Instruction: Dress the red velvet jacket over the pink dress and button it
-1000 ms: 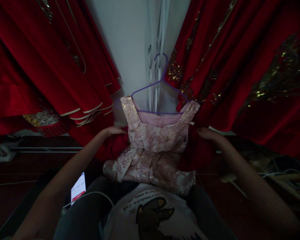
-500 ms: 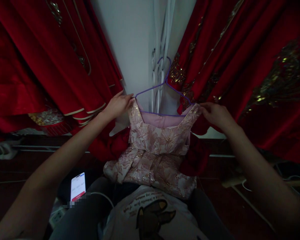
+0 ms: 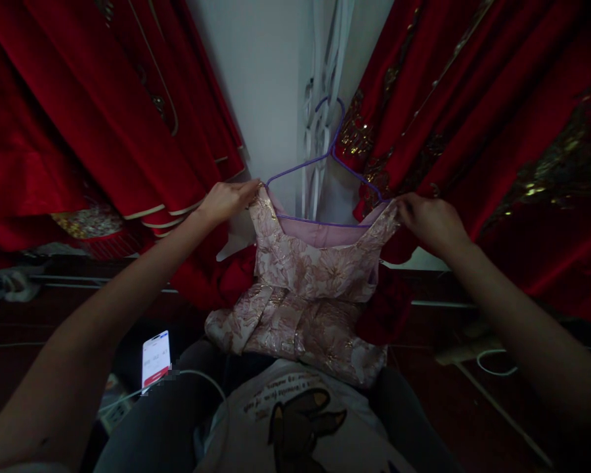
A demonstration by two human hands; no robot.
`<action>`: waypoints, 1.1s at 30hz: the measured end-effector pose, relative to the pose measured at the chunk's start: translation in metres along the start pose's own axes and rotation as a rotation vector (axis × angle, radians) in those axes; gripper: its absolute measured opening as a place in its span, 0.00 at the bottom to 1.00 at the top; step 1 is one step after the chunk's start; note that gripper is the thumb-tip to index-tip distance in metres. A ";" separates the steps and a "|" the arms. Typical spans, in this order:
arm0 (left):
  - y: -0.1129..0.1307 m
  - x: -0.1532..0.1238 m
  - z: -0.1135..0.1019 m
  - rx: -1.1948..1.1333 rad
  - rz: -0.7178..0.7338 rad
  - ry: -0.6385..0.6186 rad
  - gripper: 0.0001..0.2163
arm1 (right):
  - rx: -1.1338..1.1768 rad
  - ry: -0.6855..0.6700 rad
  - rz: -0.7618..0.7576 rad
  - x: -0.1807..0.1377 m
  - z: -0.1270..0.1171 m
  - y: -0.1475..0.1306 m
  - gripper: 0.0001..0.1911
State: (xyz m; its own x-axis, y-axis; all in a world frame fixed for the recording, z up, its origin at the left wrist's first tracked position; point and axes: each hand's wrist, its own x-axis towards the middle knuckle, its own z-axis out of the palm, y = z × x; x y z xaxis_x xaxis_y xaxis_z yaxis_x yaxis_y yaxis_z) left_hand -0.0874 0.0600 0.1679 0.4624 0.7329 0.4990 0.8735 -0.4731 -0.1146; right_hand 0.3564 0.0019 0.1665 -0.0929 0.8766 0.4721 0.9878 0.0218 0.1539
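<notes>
The head view looks down a narrow gap of pale wall (image 3: 266, 85) hemmed in by hanging red garments (image 3: 103, 118) on the person's left and more red cloth with gold embroidery (image 3: 473, 131) on the right. These crowd both sides of a small pink and gold brocade dress (image 3: 310, 282) in the middle. Red fabric also bunches behind the skirt, which hides it in part. A lit phone (image 3: 155, 360) lies low on the left near the person's leg with a white cable (image 3: 201, 378) curving past it, and the dark floor (image 3: 473, 407) runs off to the right. The dress hangs on a purple hanger (image 3: 325, 157) whose hook seems to catch on white bars (image 3: 325, 79) against the wall, though the dim light leaves that unsure. Its long axis runs from the neckline, up and away, down to the hem, which rests against the person's lap, front facing the camera. The left hand (image 3: 224, 200) is clenched on the left shoulder strap, and the right hand (image 3: 431, 220) pinches the right strap. A second ago both hands were lower, beside the waist. Half a second ago they had just reached the shoulders. Since then the hanger has tipped, with its right arm lower.
</notes>
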 end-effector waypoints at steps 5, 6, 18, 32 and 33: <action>-0.003 -0.005 0.004 0.109 -0.163 -0.017 0.20 | 0.060 -0.019 0.055 0.004 0.004 0.004 0.20; -0.003 -0.007 0.004 0.120 -0.201 -0.029 0.21 | 0.074 -0.033 0.079 0.005 0.007 0.006 0.20; 0.061 -0.066 -0.001 0.151 -0.186 -0.475 0.21 | 0.148 -0.378 0.082 -0.059 0.037 -0.004 0.14; 0.147 0.003 0.021 -0.072 0.366 -0.216 0.11 | 0.444 0.090 -0.036 -0.048 -0.012 -0.026 0.12; 0.143 0.002 0.030 -0.084 0.360 -0.209 0.11 | 0.442 0.075 -0.030 -0.047 -0.009 -0.021 0.13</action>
State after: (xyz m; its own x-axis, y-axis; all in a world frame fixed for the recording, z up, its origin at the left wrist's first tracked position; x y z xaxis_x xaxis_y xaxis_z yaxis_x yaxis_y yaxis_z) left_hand 0.0428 0.0088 0.1269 0.7643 0.5927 0.2541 0.6391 -0.7489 -0.1752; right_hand 0.3393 -0.0446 0.1491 -0.1148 0.8358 0.5369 0.9414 0.2641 -0.2099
